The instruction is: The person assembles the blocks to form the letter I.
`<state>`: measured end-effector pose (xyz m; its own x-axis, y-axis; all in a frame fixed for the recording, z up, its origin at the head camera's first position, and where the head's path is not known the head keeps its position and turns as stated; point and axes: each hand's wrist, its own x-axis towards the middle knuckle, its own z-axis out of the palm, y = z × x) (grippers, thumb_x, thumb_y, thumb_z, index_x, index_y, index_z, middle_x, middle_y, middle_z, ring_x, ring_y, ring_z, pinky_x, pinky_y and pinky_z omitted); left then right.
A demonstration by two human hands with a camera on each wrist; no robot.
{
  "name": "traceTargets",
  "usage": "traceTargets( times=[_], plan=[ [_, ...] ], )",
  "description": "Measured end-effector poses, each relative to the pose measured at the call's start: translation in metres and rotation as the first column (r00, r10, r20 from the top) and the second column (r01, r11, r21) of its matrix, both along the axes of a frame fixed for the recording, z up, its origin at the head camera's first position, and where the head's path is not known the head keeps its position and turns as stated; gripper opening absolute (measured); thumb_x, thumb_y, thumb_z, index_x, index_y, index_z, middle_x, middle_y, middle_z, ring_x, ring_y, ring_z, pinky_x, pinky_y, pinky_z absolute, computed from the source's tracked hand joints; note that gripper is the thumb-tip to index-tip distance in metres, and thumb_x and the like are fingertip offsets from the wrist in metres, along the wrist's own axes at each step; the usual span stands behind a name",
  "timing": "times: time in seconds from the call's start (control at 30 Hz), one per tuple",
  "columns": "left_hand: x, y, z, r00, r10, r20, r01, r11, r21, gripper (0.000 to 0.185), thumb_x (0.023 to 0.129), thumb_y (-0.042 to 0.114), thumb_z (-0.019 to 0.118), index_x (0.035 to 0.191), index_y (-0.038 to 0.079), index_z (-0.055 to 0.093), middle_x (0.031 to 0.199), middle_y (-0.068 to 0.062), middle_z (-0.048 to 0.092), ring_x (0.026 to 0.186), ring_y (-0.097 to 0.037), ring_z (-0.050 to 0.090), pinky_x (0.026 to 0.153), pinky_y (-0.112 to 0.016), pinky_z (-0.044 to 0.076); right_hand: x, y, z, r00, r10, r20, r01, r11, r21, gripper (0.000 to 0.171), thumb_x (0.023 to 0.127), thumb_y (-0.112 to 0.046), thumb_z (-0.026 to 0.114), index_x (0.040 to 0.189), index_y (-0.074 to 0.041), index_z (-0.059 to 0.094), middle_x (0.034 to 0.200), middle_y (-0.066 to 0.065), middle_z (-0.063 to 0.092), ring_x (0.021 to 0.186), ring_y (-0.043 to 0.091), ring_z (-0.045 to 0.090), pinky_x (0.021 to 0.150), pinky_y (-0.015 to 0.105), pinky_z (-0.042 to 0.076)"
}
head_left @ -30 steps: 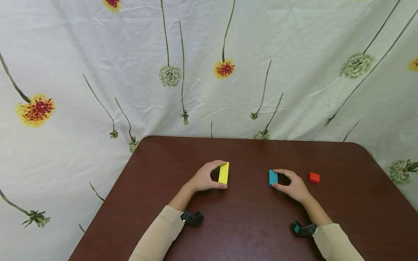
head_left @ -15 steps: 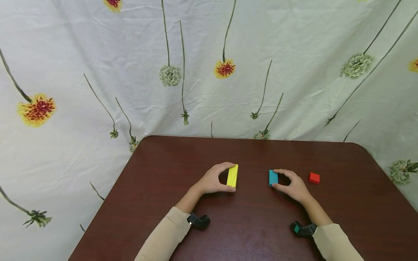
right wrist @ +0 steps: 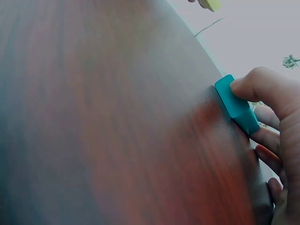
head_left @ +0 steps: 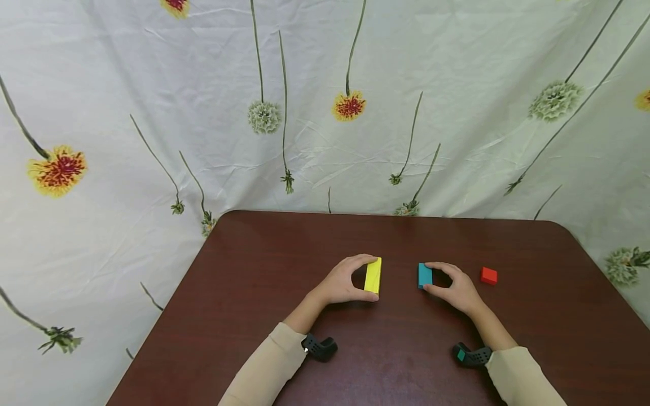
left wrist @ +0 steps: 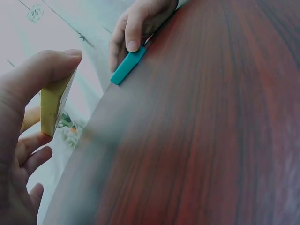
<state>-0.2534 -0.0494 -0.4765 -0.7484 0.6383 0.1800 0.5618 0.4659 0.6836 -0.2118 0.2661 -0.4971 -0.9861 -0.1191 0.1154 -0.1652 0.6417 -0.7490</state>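
Note:
Between thumb and fingers, my left hand (head_left: 345, 281) pinches a yellow rectangular block (head_left: 373, 275) by its two ends. In the left wrist view this yellow block (left wrist: 51, 105) is held above the tabletop. To its right, my right hand (head_left: 459, 290) pinches a blue rectangular block (head_left: 425, 276), its thumb at the near end and fingers at the far end. The right wrist view has the blue block (right wrist: 236, 104) resting on the table surface. A short gap separates the two blocks. Just right of the right hand lies a small red block (head_left: 489, 276).
The dark reddish-brown table (head_left: 284, 242) has rounded far corners. Behind and beside it hangs a pale cloth (head_left: 213, 84) printed with flowers. A black band (head_left: 320, 348) is on the left wrist and another black band (head_left: 472, 355) on the right.
The left hand has carried the yellow block rightward and slightly nearer, narrowing the gap to the blue block. The right hand, blue block and red block have stayed in place.

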Motion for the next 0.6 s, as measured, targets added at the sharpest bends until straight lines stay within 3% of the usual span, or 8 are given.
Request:
traceTargets(
  times=[0.27,0.6],
  plan=[
    [0.002,0.011,-0.003,0.999,0.018,-0.05,-0.018,1.0,-0.002,0.081,0.074,0.046,0.082,0.144,0.023,0.049,0.145,0.005,0.046,0.134,-0.02,0.039,0.109,-0.048,0.029,0.0,0.0,0.0,1.0,-0.002,0.002,0.002,1.0,-0.003,0.056,0.086,-0.032,0.075,0.134,-0.01,0.058,0.144,0.022,0.043,0.134,0.044,0.032,0.101,0.067,0.029],
    [0.007,0.023,-0.007,0.996,0.042,-0.078,-0.048,0.996,-0.079,0.082,0.074,0.051,0.08,0.144,0.022,0.049,0.146,0.004,0.046,0.135,-0.019,0.04,0.111,-0.046,0.029,0.0,0.0,-0.001,1.0,0.004,-0.009,-0.004,1.0,0.0,0.055,0.086,-0.032,0.075,0.134,-0.009,0.058,0.143,0.022,0.044,0.134,0.044,0.033,0.101,0.067,0.029]
  ],
)
